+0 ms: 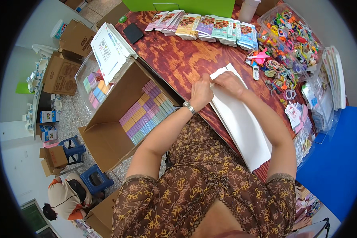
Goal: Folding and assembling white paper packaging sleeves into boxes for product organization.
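Observation:
A long white flat-folded cardboard piece (244,131) lies slanted along the near edge of the reddish wood-grain table (174,59). At its far end my left hand (202,94), with a metal watch on the wrist, is closed on the left corner. Beside it my right hand (230,84) has its fingers bent over the same end. The fingertips of both hands nearly meet there, and whatever lies under them is hidden. Left of my left forearm stands an opened brown carton (103,146) holding rows of small pastel packs (146,113).
Stacks of colourful cards (188,25) line the table's far side beside a black flat object (133,33). To the right are a clear bin of small plastic trinkets (293,39) and a loose heap of them (279,75). A person (73,194) bends near blue stools (95,178).

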`<state>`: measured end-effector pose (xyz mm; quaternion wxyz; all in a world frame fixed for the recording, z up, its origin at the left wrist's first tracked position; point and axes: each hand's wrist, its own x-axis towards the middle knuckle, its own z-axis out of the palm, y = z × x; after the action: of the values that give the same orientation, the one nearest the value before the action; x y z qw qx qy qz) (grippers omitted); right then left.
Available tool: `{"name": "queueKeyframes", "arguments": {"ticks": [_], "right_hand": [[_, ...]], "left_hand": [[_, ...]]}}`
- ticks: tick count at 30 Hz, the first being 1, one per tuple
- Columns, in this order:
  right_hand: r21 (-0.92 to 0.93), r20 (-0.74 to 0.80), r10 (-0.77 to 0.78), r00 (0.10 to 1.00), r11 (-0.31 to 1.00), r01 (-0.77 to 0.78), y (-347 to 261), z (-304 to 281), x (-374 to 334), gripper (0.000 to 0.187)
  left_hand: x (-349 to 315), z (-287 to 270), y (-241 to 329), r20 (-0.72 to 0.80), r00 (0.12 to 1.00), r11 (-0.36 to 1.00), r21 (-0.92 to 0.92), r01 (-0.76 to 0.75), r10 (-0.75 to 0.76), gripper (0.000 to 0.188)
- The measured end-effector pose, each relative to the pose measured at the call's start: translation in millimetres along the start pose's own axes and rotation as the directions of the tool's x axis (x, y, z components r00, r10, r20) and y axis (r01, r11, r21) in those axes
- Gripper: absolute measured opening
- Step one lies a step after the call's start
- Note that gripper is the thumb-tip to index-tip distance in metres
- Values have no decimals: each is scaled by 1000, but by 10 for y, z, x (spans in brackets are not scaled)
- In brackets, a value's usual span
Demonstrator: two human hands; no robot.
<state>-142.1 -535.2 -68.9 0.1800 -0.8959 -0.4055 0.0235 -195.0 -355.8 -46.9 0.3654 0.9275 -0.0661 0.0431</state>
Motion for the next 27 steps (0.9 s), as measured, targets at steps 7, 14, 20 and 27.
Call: {"name": "queueKeyframes", "arguments": {"ticks": [7,14,20,27], "right_hand": [[-219,215,-51,975,971,99,-58,-369,108,15],[-282,136,-107,985,949,142,-55,-265,44,14],[-173,205,-6,979,984,42,77,-403,78,15],[-188,285,37,958,982,19,157,-497,102,19]], "left_hand": [[11,-14,-17,32,998,999,22,-47,46,19],[137,-5,-14,231,963,963,197,-186,139,11],[225,16,-19,217,961,934,273,-230,173,13],[346,-64,-105,343,937,969,203,-138,62,15]]}}
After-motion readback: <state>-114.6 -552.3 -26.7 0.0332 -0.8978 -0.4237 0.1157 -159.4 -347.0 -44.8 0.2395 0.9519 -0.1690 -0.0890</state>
